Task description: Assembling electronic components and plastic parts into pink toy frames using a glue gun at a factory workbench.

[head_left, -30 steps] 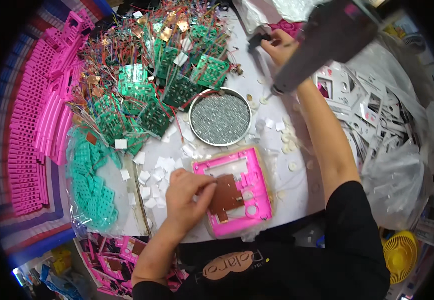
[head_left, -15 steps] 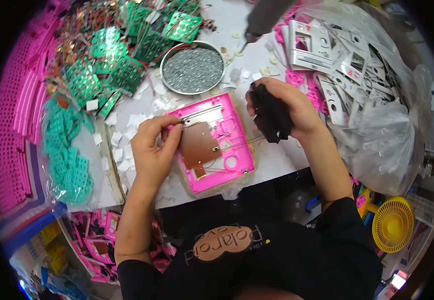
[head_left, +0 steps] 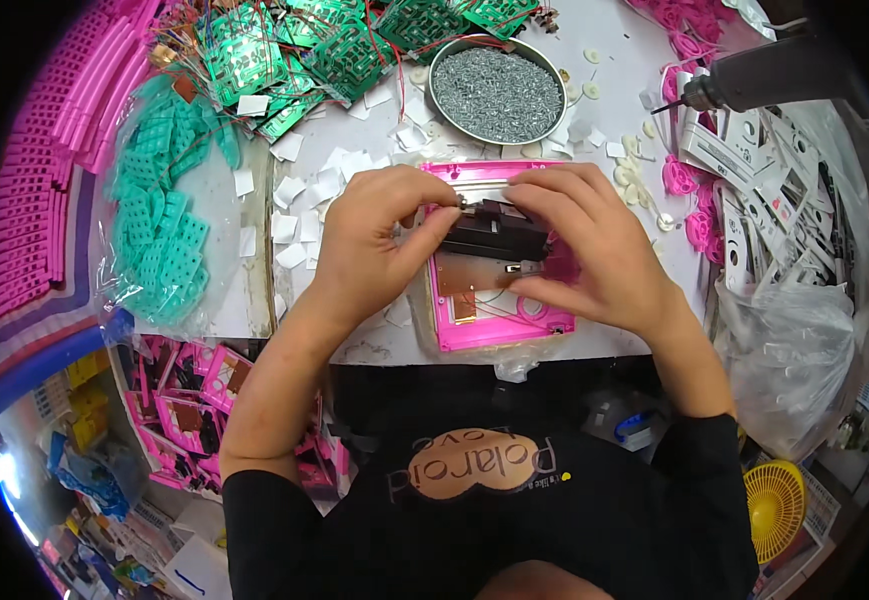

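Observation:
In front of me lies a shallow pink plastic shell [head_left: 502,338] with a brown panel [head_left: 462,273] and metal rods [head_left: 484,186] in it. A black plastic part [head_left: 495,236] sits over the upper middle of the shell. My right hand [head_left: 609,250] is curled around its right side, fingers on the far edge and thumb low over the panel. At its left end, my left hand [head_left: 379,235] pinches thumb and index finger together beside a small metal bit [head_left: 468,206]. What exactly those fingertips grip is partly hidden.
A round dish of small metal pieces [head_left: 497,97] stands beyond the shell. Green circuit boards [head_left: 244,55] with wires are heaped far left, near bagged teal pieces [head_left: 159,230]. A dark powered screwdriver [head_left: 744,80] hangs at upper right above white printed cards [head_left: 764,180]. White squares [head_left: 289,228] lie scattered.
My right hand has carried the black part leftward from beside the pink shell onto it. My left fingers stay at the rods' left end. The whole view has shifted, too.

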`<state>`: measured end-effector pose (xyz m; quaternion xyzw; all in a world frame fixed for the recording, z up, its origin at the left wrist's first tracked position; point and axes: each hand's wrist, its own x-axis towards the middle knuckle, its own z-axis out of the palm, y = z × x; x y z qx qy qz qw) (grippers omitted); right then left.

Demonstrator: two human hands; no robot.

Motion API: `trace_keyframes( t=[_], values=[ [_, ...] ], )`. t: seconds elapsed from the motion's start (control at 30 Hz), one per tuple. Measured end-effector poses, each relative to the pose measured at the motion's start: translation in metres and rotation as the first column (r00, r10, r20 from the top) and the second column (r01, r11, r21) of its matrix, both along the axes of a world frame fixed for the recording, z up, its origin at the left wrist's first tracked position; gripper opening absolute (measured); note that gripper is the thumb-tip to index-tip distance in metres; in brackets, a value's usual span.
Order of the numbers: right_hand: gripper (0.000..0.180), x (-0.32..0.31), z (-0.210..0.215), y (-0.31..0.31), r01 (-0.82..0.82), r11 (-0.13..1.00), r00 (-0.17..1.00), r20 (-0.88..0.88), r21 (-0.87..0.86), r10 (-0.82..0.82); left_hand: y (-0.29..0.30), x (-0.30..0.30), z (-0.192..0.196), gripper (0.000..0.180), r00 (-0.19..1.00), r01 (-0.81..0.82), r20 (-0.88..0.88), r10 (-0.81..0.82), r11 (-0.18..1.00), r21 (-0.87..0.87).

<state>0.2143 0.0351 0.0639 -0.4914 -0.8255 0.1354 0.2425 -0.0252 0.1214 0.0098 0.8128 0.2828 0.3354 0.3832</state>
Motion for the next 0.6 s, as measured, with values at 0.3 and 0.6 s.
trace_keyframes(
  t=[0.3,0.6],
  values=[
    [0.06,0.006,-0.022,-0.008,-0.003,0.996,0.995,-0.1,-0.094,-0.006,0.031,0.012,0.031,0.013,0.916,0.361,-0.278,-0.289,0.897,0.256],
    [0.059,0.007,-0.018,-0.003,-0.038,0.995,0.998,-0.058,-0.097,0.033,0.034,0.024,0.043,0.014,0.831,0.514,-0.431,-0.35,0.779,0.358]
  ],
)
